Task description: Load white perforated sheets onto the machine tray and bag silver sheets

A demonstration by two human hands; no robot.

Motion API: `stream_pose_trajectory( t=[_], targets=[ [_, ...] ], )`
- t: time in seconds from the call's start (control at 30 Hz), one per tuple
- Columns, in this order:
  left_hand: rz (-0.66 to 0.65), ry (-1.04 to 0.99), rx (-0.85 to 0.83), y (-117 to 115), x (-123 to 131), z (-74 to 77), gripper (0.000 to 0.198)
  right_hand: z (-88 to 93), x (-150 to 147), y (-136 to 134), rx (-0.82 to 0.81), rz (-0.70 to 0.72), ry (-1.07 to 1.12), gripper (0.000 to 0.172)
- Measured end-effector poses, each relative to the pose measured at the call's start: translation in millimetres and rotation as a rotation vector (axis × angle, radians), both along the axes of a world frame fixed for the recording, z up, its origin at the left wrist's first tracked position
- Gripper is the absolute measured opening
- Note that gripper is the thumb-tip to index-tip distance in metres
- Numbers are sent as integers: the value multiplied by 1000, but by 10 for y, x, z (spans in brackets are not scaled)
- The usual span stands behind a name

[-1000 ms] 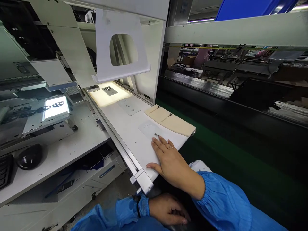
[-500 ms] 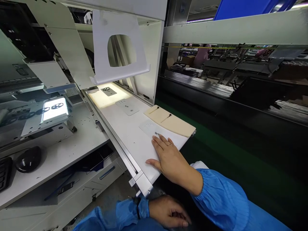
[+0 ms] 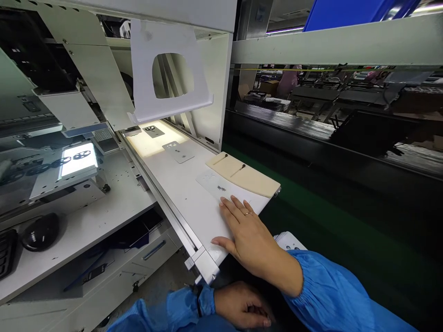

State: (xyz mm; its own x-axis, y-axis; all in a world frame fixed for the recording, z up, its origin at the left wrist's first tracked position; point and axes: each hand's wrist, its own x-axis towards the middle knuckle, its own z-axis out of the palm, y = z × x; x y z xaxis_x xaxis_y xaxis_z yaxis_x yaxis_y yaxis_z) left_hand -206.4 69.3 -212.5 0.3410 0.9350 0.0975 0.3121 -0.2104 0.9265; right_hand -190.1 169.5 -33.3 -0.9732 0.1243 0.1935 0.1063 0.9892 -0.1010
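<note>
My right hand (image 3: 252,233) lies palm down near the close end of a white conveyor belt (image 3: 166,177), fingers stretched and thumb apart, a ring on one finger. Just beyond its fingertips, a thin clear phone-back-shaped sheet (image 3: 211,181) with small dark print lies flat; whether they touch it I cannot tell. Farther up the belt is a similar greyish sheet (image 3: 179,152). A darker grey one with black camera rings (image 3: 154,131) is on the lit stretch. My left hand (image 3: 242,304) rests low by my lap, fingers curled in, nothing visible in it.
A cream guide plate (image 3: 244,174) with two dark screws borders the belt's right side. White panels with holes (image 3: 289,240) are partly hidden behind my right sleeve. A white cover (image 3: 173,103) overhangs the belt. At left are a lit panel (image 3: 79,159) and a black mouse (image 3: 40,232).
The clear sheet and the greyish sheet have shifted slightly up the belt, away from me. My right hand has drawn back a little, uncovering the print. My left hand stays put.
</note>
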Motion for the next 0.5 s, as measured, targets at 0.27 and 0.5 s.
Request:
stream_pose_trajectory(
  t=[0.27,0.5],
  targets=[
    [7,22,20,10,8,43,31,-8,772,113,150,31,215,51],
    [46,50,-1,3,-3,65,33,-388,1514,314,28,-265,242,46]
  ],
)
